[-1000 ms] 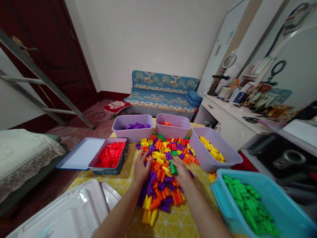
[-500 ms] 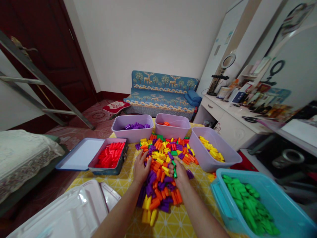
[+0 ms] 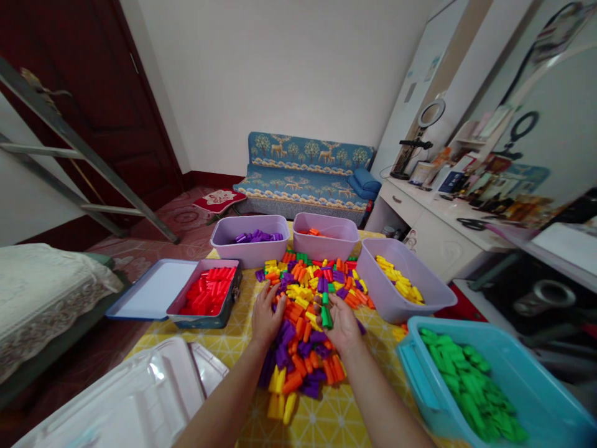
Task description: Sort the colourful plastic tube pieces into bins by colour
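Note:
A mixed pile of small tube-shaped plastic pieces (image 3: 302, 291) in orange, yellow, purple, red and green spreads over the middle of the table. My left hand (image 3: 268, 316) rests at the pile's left edge, fingers apart, with nothing visible in it. On the pile's right side my right hand (image 3: 342, 320) is turned partly palm up. Its fingers hold green plastic pieces (image 3: 326, 316); how many cannot be made out. Purple pieces (image 3: 322, 284) lie just beyond its fingertips.
Around the pile stand a lilac bin of purple pieces (image 3: 217, 244), one with orange (image 3: 326, 247), one with yellow (image 3: 380, 292), a turquoise bin (image 3: 422, 386) of green, and a tin (image 3: 200, 322) of red. White lids (image 3: 140, 398) lie front left on the yellow tablecloth (image 3: 326, 417).
My right hand has turned more palm up and opened its fingers somewhat, so the green pieces now show upright at the fingers. My left hand has stayed nearly still.

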Motion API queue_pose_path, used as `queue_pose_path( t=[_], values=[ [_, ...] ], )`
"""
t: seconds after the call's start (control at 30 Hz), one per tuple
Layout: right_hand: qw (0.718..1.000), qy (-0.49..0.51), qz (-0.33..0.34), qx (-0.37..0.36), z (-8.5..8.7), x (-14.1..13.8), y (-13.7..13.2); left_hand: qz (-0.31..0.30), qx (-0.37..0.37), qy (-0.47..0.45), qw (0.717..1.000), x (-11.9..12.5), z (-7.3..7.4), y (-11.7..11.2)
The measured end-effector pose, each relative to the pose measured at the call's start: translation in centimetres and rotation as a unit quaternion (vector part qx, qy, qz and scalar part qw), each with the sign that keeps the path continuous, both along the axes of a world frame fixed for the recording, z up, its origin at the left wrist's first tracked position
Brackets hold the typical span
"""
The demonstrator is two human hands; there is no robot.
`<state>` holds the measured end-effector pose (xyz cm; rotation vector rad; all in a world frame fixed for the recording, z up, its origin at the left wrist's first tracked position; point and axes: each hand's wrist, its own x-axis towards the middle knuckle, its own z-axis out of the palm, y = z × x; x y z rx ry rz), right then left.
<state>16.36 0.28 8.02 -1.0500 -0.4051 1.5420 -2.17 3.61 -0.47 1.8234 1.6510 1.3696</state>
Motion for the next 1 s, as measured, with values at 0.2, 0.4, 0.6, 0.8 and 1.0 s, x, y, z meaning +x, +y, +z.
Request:
queue_pose_path(
  t=[0.2,0.4,0.6,0.8,1.0],
  values=[
    [0.998,0.004,-0.036,-0.048,0.6,-0.3,0.3,-0.002,-0.003,-0.005,1.0,0.0,-0.2,0.1],
    [1.0,-0.015,0.005,0.02,0.3,-0.4,-0.4,-0.001,0.008,-0.007,1.0,0.0,-0.4,0.2],
    [0.999,-0.03,0.0,0.04,0.7,-0.7,-0.3,0.001,0.008,0.006,1.0,0.0,-0.4,0.2],
    [0.995,-0.084,-0.054,0.007,0.0,-1.0,0.0,-0.003,0.008,-0.007,1.0,0.0,-0.2,0.2],
    [0.996,-0.062,-0.051,-0.036,-1.2,-1.2,-0.2,0.002,0.004,-0.003,1.0,0.0,-0.2,0.2]
  ],
)
